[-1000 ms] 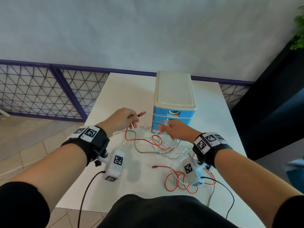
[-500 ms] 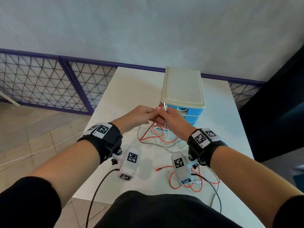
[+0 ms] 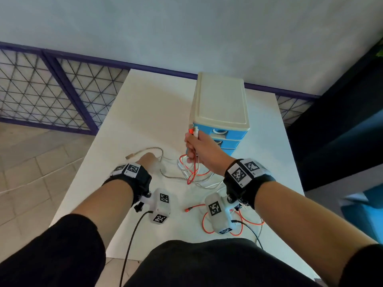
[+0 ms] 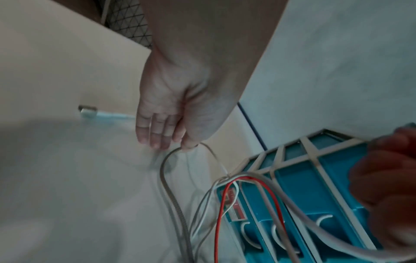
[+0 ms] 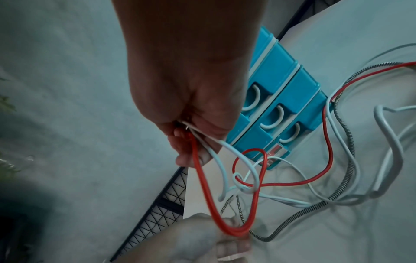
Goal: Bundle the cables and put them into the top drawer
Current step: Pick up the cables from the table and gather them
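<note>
My right hand [image 3: 193,146] is raised in front of the blue drawer unit [image 3: 219,104] and grips the plug ends of a red cable [image 3: 191,175] and a white cable [image 5: 223,178], which hang in loops to the table. Low on the table to its left, my left hand [image 3: 148,160] has curled fingers, and its thumb tip meets a loop of the grey braided cable [image 4: 166,178]. The top drawer [image 3: 228,133] is closed, as are the two below it. A second red cable [image 3: 195,207] lies coiled near my right wrist.
The white table [image 3: 145,112] ends close on the left, with tiled floor and a purple mesh railing [image 3: 62,96] beyond. A dark panel [image 3: 342,121] stands at the right. Black camera cords trail off the front edge by my body.
Both hands came together with one plug end each. Now the right hand holds both ends higher up, and the left hand has dropped to the braided cable on the table.
</note>
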Motion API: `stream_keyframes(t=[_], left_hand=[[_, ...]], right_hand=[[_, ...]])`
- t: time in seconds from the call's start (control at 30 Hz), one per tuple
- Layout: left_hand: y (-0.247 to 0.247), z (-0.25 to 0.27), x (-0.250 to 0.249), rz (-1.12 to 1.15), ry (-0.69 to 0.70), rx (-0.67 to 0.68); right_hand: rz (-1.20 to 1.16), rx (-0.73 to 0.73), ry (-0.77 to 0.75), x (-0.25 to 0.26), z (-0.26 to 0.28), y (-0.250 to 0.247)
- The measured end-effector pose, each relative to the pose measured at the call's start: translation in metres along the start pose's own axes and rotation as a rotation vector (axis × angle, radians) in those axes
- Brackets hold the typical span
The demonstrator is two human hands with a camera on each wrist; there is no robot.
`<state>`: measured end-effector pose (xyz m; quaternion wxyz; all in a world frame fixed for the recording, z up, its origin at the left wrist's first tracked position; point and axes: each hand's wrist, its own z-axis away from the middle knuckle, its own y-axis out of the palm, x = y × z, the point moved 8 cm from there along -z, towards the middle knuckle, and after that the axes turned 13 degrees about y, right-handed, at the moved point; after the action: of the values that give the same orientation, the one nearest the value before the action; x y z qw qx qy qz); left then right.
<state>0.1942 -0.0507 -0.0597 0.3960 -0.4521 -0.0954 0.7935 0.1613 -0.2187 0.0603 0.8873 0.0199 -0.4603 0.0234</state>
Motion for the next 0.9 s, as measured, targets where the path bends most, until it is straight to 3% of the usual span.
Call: stream_keyframes(t=[0.17, 0.27, 0.37, 0.43, 0.57, 0.7, 0.77, 0.9], left_hand=[[0.018, 0.007, -0.013, 0.397, 0.001, -0.057], [0.023, 0.019, -0.033, 0.52, 0.038, 0.04], [0.014, 0.032, -0.052, 0.627, 0.082, 0.108], [0.005, 0.039, -0.058, 0.588, 0.116, 0.131], [-0.011, 0.059, -0.062, 0.374, 0.139, 0.176], [-0.035, 0.072, -0.082, 0.561, 0.258, 0.11], [-0.039, 0.081, -0.098, 0.637, 0.345, 0.121], [-0.019, 0.099, -0.122, 0.463, 0.47, 0.268]], right_hand=[[0.151, -0.064, 0.048, 0.0, -0.006, -0.006], [0.39, -0.142, 0.004, 0.011, -0.005, -0.011], [0.667, -0.013, 0.03, 0.012, -0.002, 0.003], [0.78, 0.031, 0.077, 0.005, -0.005, 0.006], [0.895, -0.013, 0.171, -0.005, -0.015, -0.006], [0.807, -0.098, 0.154, 0.0, -0.013, -0.017], [0.58, -0.083, 0.135, 0.002, -0.016, -0.017], [0.133, 0.034, 0.147, 0.012, -0.013, -0.005]])
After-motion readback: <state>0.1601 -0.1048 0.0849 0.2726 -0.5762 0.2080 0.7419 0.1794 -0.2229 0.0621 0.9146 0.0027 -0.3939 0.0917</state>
